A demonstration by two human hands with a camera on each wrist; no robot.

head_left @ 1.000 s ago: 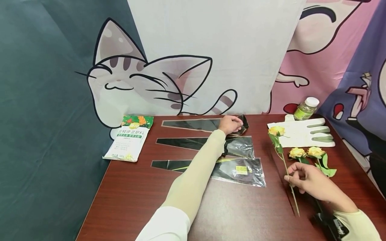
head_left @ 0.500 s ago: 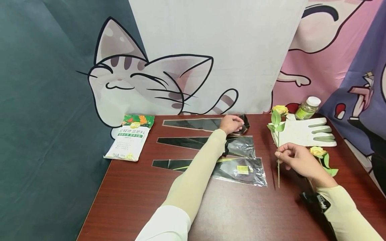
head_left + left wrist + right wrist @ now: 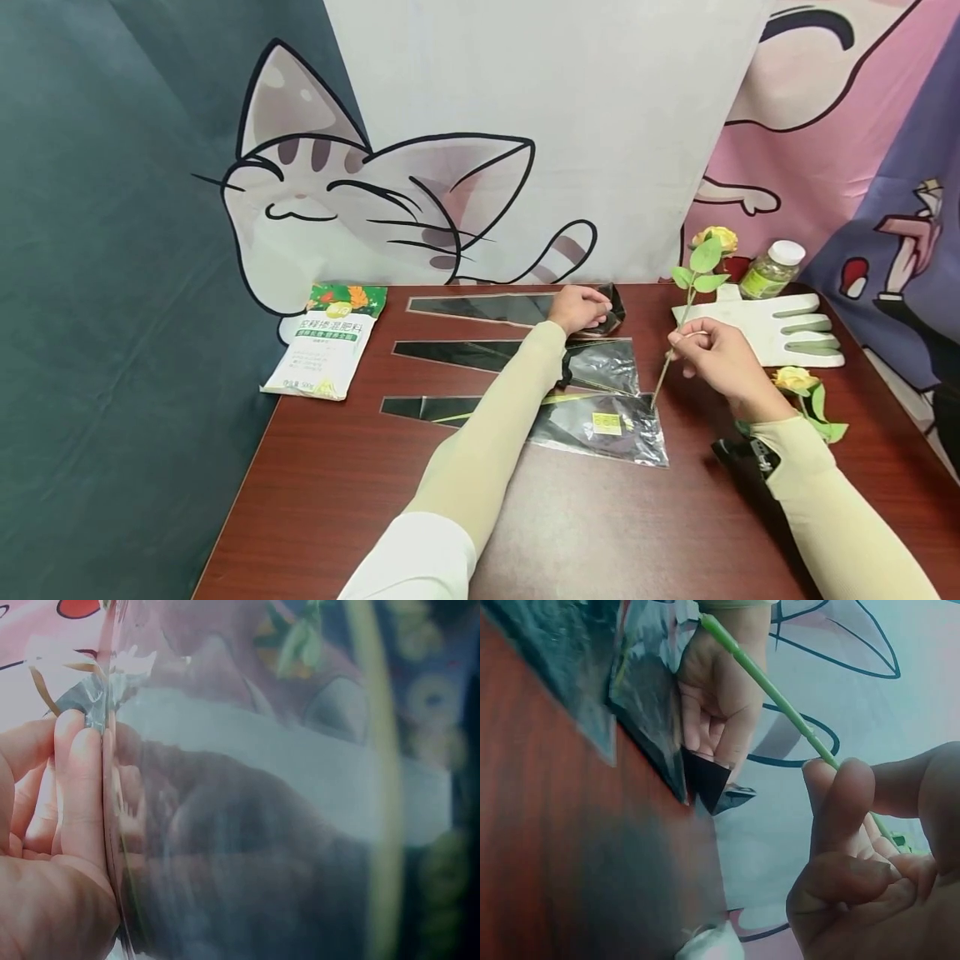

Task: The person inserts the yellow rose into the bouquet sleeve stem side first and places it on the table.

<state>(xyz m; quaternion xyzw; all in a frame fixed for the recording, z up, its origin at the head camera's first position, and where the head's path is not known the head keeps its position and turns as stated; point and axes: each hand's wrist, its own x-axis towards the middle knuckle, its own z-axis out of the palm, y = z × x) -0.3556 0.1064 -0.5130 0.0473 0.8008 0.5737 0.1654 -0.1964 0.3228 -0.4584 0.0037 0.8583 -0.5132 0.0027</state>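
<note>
My right hand (image 3: 712, 354) pinches the thin green stem of a yellow rose (image 3: 715, 240) between thumb and fingers. The bloom points up and away, and the stem's lower end slants towards the sleeves. At the back of the table my left hand (image 3: 581, 308) grips the wide end of the farthest flower sleeve (image 3: 480, 308), a tapered black wrapper. Seen from the right wrist, that sleeve's dark mouth (image 3: 707, 780) gapes beside the left fingers. Clear film fills much of the left wrist view. Rose and sleeve are apart.
Two more flower sleeves (image 3: 600, 367) lie flat in front, the nearest bearing a yellow label (image 3: 606, 423). Another yellow rose (image 3: 797, 379) rests at right, partly behind my right arm. A white glove (image 3: 757, 325), a lidded jar (image 3: 772, 268) and a fertilizer bag (image 3: 322, 346) edge the table.
My right hand has carried the rose up, left and away from the table's right side, tilting its bloom rightward. The left hand keeps its place on the far sleeve.
</note>
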